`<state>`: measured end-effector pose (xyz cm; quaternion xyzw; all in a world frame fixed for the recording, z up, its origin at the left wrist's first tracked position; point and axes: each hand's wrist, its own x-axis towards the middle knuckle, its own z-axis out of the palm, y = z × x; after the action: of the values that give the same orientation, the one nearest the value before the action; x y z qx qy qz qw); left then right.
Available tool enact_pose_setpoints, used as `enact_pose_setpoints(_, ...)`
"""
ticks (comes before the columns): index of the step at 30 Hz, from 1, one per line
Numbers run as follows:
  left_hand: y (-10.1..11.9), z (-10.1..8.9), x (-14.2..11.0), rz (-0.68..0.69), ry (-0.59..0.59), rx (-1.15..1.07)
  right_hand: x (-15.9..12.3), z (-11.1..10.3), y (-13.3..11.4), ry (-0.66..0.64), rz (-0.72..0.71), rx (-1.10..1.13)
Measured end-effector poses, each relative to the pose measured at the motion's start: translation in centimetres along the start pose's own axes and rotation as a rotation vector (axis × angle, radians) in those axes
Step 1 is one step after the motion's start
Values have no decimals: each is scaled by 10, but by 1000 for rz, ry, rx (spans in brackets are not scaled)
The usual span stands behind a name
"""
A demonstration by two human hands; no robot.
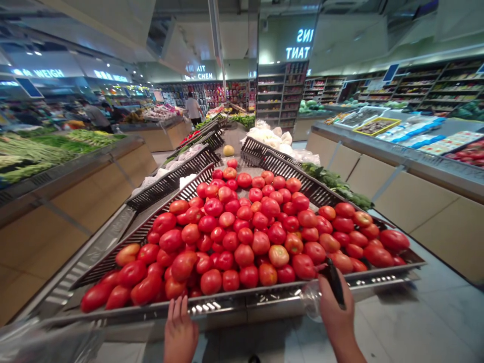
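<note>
A wide heap of red tomatoes [244,237] fills the sloping display in front of me. My left hand [180,325] is at the display's front rim [223,301], fingers stretched out over the edge close to the nearest tomatoes, with nothing seen in it. At the right, my right hand [338,307] is closed around a slim black object [335,283], seen nearly edge-on, its kind unclear. Beside that hand, below the rim, hangs something of clear plastic [312,300]; whether the fingers hold it too is not plain.
Black slatted dividers [176,176] flank the tomatoes. Beyond them lie white netted produce [166,171], leafy greens [336,184] and white bagged produce [272,136]. Clear plastic bags [49,343] hang at the lower left. Other produce counters stand on both sides; a person [193,108] is far back.
</note>
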<state>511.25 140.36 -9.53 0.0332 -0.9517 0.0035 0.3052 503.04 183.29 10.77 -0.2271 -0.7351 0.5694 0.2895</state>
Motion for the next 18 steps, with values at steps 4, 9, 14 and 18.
enact_pose_setpoints(4,-2,2,-1,0,3,-22,-11,9,-1,-138,36,2)
enact_pose_setpoints(9,-1,1,-1,-19,10,-43,-37,19,-18,-490,-81,42)
enact_pose_setpoints(14,-1,2,-2,-14,2,-46,-55,27,-12,-662,-98,95)
enact_pose_setpoints(18,-3,2,-2,9,-11,-30,-49,23,13,-428,-22,97)
